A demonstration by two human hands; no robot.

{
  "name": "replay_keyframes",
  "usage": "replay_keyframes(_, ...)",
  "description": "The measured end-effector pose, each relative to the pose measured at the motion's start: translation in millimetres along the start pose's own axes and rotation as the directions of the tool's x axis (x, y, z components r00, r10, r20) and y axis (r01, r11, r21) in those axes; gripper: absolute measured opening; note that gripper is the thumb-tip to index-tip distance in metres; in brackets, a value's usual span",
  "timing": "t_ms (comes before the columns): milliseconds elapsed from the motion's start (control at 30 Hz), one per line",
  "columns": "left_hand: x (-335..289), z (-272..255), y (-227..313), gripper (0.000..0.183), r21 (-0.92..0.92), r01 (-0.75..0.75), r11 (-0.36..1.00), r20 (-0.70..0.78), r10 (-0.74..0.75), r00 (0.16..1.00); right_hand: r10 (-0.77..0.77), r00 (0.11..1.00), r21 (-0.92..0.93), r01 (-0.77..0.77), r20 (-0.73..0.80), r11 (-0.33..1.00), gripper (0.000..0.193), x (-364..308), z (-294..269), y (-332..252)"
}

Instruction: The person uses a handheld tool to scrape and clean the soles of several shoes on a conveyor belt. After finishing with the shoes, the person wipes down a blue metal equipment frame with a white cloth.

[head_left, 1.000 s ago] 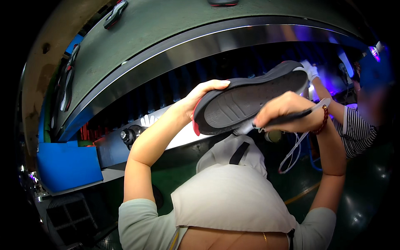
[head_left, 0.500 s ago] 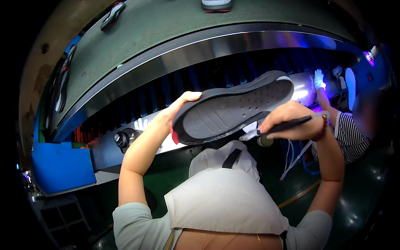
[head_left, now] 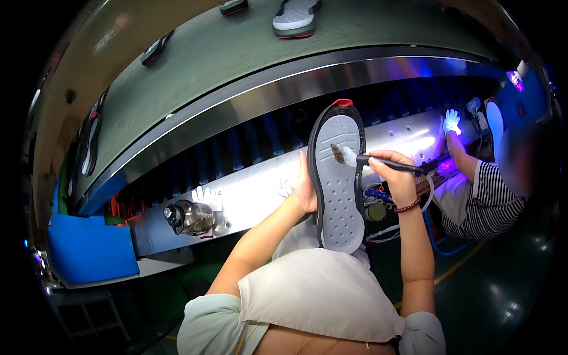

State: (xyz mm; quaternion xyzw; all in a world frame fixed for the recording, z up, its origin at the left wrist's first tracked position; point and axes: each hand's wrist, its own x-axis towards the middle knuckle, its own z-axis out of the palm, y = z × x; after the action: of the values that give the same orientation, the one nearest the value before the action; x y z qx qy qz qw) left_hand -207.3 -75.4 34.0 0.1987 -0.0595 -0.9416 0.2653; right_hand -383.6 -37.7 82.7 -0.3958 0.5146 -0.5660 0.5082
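Note:
A shoe sole [head_left: 340, 204] stands lengthwise in front of me, its grey dotted inner face toward me. It has a black rim and a red tip at the far end. My left hand [head_left: 306, 186] grips its left edge, the fingers hidden behind it. In my right hand [head_left: 395, 177] is a brush [head_left: 387, 163] with a black handle. The brush's bristles lie against the grey face, near the ridged part at the far end. Wet-looking shine runs along the right inner rim.
A green conveyor belt [head_left: 236, 65] with a metal edge crosses beyond, carrying several soles [head_left: 294, 19]. On the metal shelf [head_left: 254, 192] stand a dark bottle [head_left: 190, 217] and a white glove [head_left: 204, 196]. A co-worker's gloved hand [head_left: 451, 122] is at the right. A blue box [head_left: 92, 245] sits left.
The sole has turned from lying crosswise to lengthwise, its red end now far from me. The brush has moved from the near rim onto the grey inner face. Both hands keep their hold.

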Motion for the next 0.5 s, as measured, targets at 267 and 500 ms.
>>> replay_keyframes(267, 8.1, 8.7, -6.8, 0.077, 0.067, -0.038, 0.997, -0.097, 0.044, 0.994, -0.551, 0.816, -0.541, 0.548, 0.175, 0.638, 0.013, -1.8, 32.2, -5.3)
replay_keyframes(500, -15.2, 14.1, 12.7, 0.078, 0.170, -0.137, 0.976, -0.078, 0.151, 0.985, -0.201, 0.845, -0.392, 0.423, 0.495, 0.817, 0.014, -42.4, 11.6, -21.4)
